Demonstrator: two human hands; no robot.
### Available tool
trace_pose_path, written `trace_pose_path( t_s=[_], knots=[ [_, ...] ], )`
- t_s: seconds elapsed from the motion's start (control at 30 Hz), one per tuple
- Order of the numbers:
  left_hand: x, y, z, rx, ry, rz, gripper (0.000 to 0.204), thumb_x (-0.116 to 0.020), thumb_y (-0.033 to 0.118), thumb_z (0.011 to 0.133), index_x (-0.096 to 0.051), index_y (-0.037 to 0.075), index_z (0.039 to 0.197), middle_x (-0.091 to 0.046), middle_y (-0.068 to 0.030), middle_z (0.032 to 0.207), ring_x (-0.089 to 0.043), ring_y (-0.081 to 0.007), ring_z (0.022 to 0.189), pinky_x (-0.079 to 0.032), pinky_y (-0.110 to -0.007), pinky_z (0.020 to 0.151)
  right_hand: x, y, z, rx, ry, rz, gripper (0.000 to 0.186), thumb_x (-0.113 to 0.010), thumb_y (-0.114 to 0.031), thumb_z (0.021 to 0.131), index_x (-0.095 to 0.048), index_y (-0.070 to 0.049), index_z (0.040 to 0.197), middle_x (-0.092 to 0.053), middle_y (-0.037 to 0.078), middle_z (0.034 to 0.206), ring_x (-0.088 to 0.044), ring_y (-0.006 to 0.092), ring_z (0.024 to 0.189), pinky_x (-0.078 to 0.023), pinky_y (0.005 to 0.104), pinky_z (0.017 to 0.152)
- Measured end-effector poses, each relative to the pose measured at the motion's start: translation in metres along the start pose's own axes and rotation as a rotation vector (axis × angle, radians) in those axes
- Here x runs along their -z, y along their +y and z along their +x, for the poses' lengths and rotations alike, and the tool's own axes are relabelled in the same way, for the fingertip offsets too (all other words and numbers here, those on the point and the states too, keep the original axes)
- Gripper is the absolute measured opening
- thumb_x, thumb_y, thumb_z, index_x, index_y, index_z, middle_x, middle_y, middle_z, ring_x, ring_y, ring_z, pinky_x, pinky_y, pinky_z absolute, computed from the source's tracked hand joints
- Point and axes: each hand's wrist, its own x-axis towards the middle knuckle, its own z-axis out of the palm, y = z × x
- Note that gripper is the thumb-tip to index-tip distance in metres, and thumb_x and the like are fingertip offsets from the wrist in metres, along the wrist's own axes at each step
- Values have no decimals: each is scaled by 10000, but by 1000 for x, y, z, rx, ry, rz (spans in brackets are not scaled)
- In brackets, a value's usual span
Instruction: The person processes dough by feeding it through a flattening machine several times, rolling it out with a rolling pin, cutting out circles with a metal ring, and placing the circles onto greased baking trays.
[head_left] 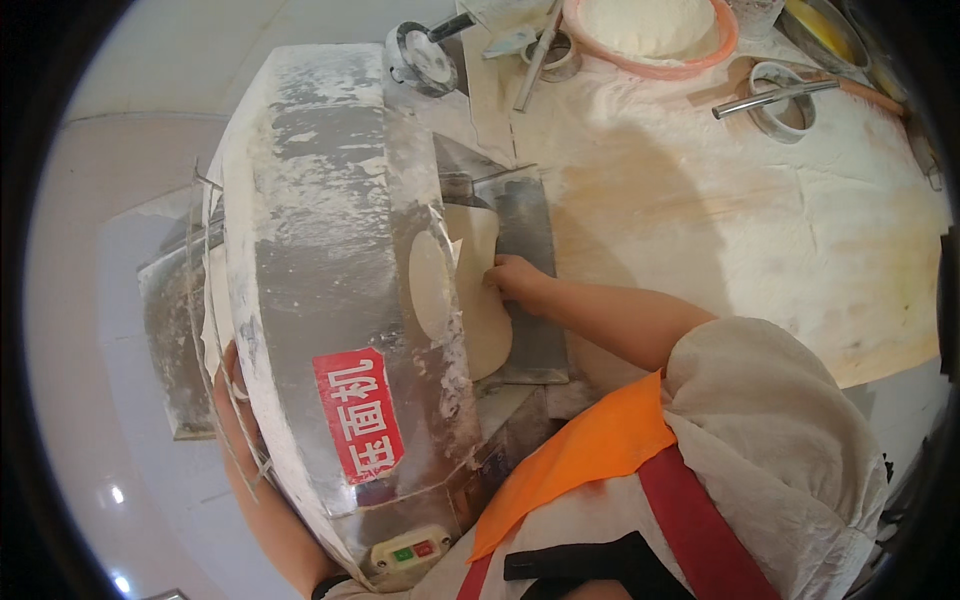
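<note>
R hand (515,279) – pinching dough sheet (484,325) edge | L hand (237,376) – L of mach. (320,260), pt. hidden, can't tell grip

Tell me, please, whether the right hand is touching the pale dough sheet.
Touching. The head view shows the fingers of the right hand on the dough sheet, at its edge, with no visible gap.
</note>
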Motion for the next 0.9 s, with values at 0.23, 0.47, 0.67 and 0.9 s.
trace_pose_path(
  t_s=[0.23,0.47,0.67,0.9],
  knots=[
    [70,-37,-59,58,299,-294,244,-485,202,980,-571,2,870,-560,-31,755,-513,-84,700,-402,-223,645,14,-11,-35,237,279,-414,419,-692,-115,707,-591,34,1085,-667,146,918,-656,256,788,-520,353,686],
    [82,79,-155,-48,645,-676,298,-491,106,947,-411,57,664,-377,-7,545,-287,-73,463,-227,-238,441,49,-31,-80,241,395,-491,419,-725,-157,682,-632,35,1043,-676,186,964,-662,293,858,-510,368,759],
    [-20,189,-173,117,338,-747,79,-616,-7,815,-589,58,780,-539,2,694,-460,-59,549,-375,-191,493,105,-45,-120,318,388,-385,386,-696,-91,712,-634,46,1068,-682,159,952,-660,239,836,-508,338,740],
    [-322,298,-181,-106,-37,-275,744,-742,265,781,-384,43,1394,-480,-185,1354,-538,-304,1166,-462,-422,938,173,-42,-173,303,376,-526,389,-699,-73,727,-624,58,1085,-674,142,963,-646,218,848,-503,330,750]
  ],
)
